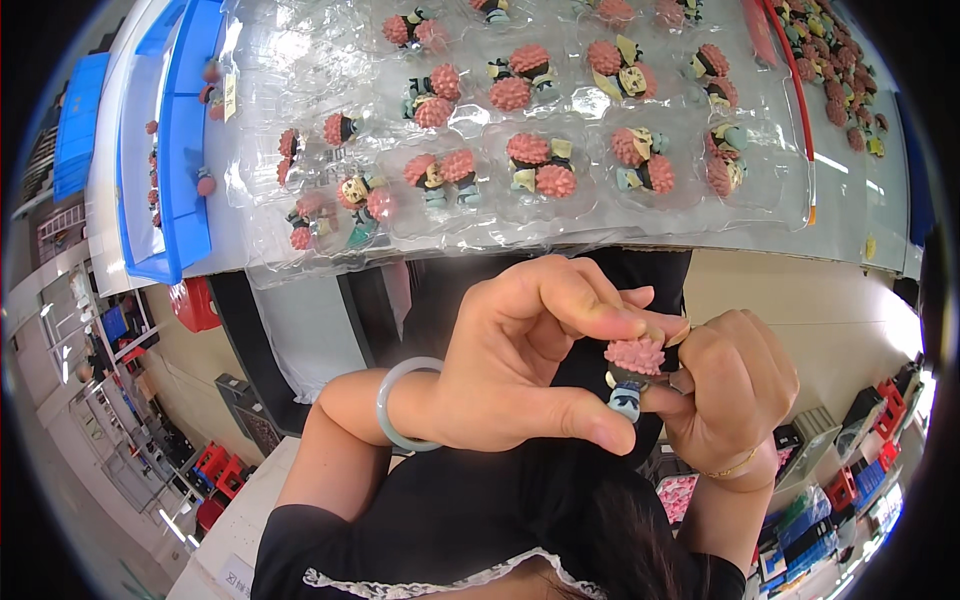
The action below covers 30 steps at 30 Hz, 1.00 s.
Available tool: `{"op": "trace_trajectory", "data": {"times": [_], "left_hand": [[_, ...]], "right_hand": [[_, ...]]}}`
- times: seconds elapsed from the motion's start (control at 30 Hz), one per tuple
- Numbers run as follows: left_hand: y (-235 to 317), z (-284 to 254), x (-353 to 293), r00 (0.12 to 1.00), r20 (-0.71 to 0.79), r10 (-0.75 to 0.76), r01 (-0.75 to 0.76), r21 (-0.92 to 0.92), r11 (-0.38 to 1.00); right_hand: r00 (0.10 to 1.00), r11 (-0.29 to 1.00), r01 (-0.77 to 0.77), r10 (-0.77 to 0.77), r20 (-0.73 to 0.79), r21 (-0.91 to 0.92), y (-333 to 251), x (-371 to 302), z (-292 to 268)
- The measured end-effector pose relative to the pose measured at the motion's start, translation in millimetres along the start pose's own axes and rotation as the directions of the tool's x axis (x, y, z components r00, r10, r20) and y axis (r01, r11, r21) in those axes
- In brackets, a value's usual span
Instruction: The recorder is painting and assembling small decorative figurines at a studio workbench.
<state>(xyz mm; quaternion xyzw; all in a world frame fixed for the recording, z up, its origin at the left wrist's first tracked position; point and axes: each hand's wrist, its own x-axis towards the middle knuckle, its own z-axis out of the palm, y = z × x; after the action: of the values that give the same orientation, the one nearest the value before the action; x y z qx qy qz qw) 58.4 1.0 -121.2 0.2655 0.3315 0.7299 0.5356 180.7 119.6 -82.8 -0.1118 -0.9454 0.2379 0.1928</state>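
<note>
A small figurine point(636, 357) with bumpy pink hair and a pale blue base is held up in front of my chest. My left hand point(530, 370) has it between the thumb, at the base, and the fingertips, at the hair. Curled in from the other side, my right hand point(730, 380) grips the figurine's side with thumb and bent fingers. Part of the figurine's right side is hidden by those fingers. Beyond my hands, a clear plastic blister tray point(370, 75) lies on the table, with similar pink-haired figurines point(555, 180) in its pockets, many in pairs.
Blue plastic bins point(187, 130) stand at the table's left, with small figurines in and beside one. A loose heap of figurines point(835, 75) lies at the far right, past a red-orange strip point(797, 90). A red stool point(195, 305) is below the table's left side.
</note>
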Motion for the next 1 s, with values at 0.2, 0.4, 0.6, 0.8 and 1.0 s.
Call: {"op": "trace_trajectory", "data": {"times": [0.2,0.4,0.6,0.8,1.0], "left_hand": [[-1.2,1.1,0.3,0.999,-0.021,0.037,-0.038,-0.020,0.999],[-0.1,0.2,-0.2,0.990,-0.031,0.137,-0.132,0.132,0.982],[0.8,0.0,-1.5,0.992,-0.020,0.124,-0.120,0.139,0.983],[3.1,0.8,-1.2,0.998,-0.026,0.057,-0.054,0.132,0.990],[1.6,0.4,-1.0,0.991,-0.039,0.127,-0.119,0.164,0.979]], "right_hand": [[0.997,0.996,-0.074,0.074,0.005,-0.047,-4.8,-2.2,-0.7],[0.995,0.997,-0.043,0.049,0.092,-0.070,-5.5,1.5,-6.5],[0.997,0.994,0.062,-0.058,0.050,-0.088,1.1,-0.5,-1.7],[0.995,0.998,-0.048,0.050,0.087,-0.029,-5.3,0.6,-3.1],[0.994,0.998,-0.068,0.069,0.081,-0.019,-6.4,0.2,-2.0]]}}
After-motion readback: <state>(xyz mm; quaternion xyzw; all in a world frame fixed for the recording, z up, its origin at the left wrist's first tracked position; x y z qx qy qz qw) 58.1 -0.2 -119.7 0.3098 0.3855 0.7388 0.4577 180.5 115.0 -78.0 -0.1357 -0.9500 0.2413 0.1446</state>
